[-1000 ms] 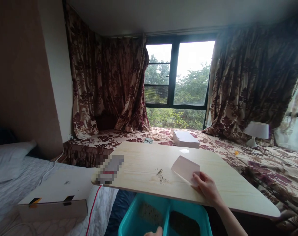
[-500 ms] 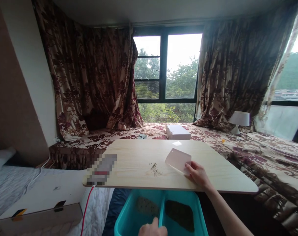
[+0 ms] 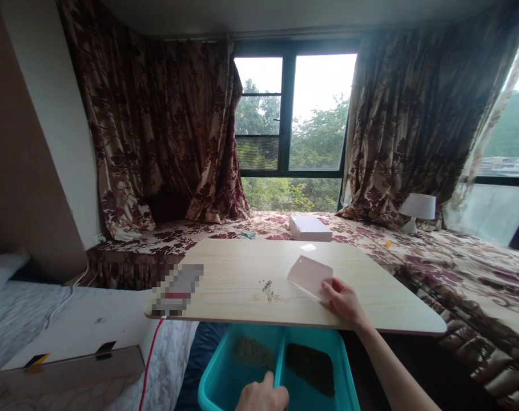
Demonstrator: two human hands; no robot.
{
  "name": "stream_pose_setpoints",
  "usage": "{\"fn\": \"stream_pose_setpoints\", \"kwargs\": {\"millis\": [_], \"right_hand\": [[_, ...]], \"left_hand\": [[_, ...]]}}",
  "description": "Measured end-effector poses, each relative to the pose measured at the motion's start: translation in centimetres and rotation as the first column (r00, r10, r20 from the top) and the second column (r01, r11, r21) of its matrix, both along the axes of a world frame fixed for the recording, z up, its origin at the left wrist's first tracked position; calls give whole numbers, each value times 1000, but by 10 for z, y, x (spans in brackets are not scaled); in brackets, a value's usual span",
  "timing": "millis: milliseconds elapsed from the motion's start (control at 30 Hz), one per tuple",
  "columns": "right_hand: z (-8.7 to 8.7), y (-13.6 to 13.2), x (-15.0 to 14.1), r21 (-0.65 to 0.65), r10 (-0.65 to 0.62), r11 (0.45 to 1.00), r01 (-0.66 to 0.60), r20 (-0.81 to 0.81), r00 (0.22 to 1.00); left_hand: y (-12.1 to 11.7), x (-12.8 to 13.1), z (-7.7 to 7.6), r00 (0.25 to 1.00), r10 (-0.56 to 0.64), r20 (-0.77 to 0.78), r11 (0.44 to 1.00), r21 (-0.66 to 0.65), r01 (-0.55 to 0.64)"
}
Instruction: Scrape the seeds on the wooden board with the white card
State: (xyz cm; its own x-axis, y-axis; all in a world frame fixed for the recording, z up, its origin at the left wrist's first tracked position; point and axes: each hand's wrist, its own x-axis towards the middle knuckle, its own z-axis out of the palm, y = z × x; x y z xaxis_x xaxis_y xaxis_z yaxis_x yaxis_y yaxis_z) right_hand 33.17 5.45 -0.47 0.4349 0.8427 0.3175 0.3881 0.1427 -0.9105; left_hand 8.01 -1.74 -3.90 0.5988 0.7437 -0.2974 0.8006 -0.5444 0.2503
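Observation:
My right hand is closed on the lower right corner of a pale, semi-clear plastic scraper. The scraper is tilted over a light wood-grain tabletop. To its left lies a small scatter of dark and pale grains, apart from the scraper. Below the table's near edge sits a teal two-compartment bin. Pale grains mixed with dark specks lie in its left compartment, a dark green-brown mass of grains in the right. My left hand is curled around the bin's middle divider, its fingertips partly hidden.
A blurred-out phone-like object with a red cable rests at the table's left end. Beside it, a white carton lies on the bed. On the flowered window seat stand a white box and a small lamp.
The view has shifted slightly. My left hand has moved a little to the left with the bin. The right hand and scraper stay nearly where they were over the table.

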Motion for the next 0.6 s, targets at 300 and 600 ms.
{"fn": "stream_pose_setpoints", "kwargs": {"millis": [300, 600], "right_hand": [[1, -2, -3, -41, -36, 998, 37, 29, 999], [-3, -1, 0, -51, -5, 999, 8, 62, 998]], "left_hand": [[-14, -10, -9, 995, 35, 92, 994, 99, -44], [-14, -11, 1, 998, 13, 64, 996, 91, -19]]}}
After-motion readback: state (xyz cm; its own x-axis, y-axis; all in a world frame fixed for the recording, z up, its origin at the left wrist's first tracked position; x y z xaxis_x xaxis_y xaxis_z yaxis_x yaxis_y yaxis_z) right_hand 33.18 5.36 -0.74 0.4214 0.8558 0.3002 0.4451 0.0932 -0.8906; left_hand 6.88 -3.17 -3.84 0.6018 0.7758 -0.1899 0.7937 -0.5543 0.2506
